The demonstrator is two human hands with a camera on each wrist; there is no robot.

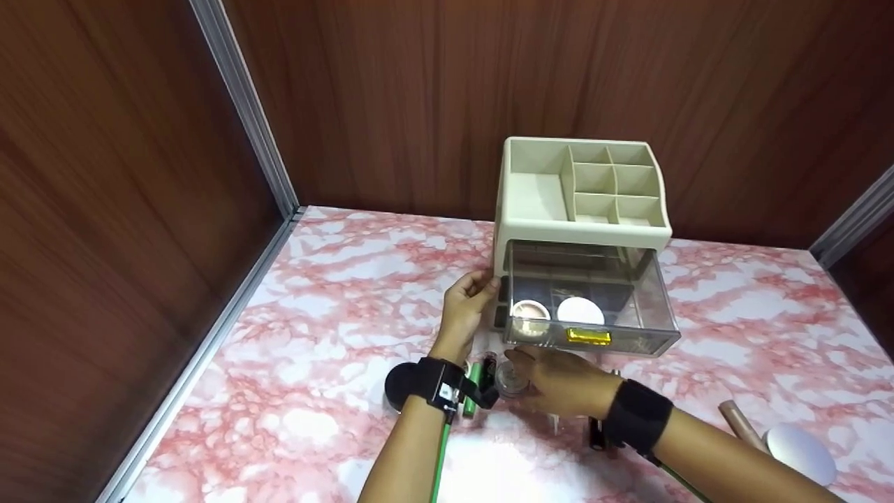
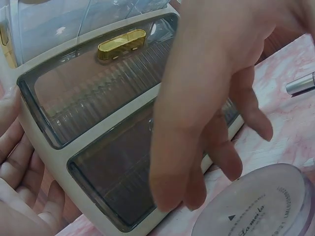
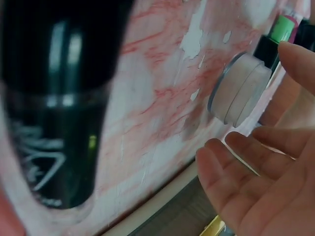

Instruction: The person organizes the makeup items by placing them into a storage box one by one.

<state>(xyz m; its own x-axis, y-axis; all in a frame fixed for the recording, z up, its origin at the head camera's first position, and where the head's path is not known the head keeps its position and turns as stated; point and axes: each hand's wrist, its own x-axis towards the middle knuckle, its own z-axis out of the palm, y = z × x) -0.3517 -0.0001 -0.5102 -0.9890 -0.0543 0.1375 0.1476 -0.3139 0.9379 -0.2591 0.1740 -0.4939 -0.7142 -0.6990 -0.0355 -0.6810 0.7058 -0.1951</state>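
A cream organizer (image 1: pixel 587 232) stands on the marbled table, with open compartments on top. Its clear upper drawer (image 1: pixel 639 335) is pulled out, with a gold handle (image 1: pixel 588 337); inside lie a round jar (image 1: pixel 531 311) and a white round item (image 1: pixel 580 312). My left hand (image 1: pixel 464 311) rests against the organizer's left side. In front of the drawer, my right hand (image 1: pixel 569 384) reaches over a round clear-lidded container (image 1: pixel 511 379). In the right wrist view its fingers are loosely spread beside this container (image 3: pixel 238 91) without gripping it. The left wrist view shows printed lettering on the lid (image 2: pixel 256 206).
Left of the container lie a green tube (image 1: pixel 473 395) and a black round item (image 1: pixel 400 384). A dark tube (image 1: pixel 596 434) is by the right wrist. Farther right are a brown tube (image 1: pixel 740 423) and a pale disc (image 1: pixel 801 454). Wooden panels (image 1: pixel 391 105) enclose the table.
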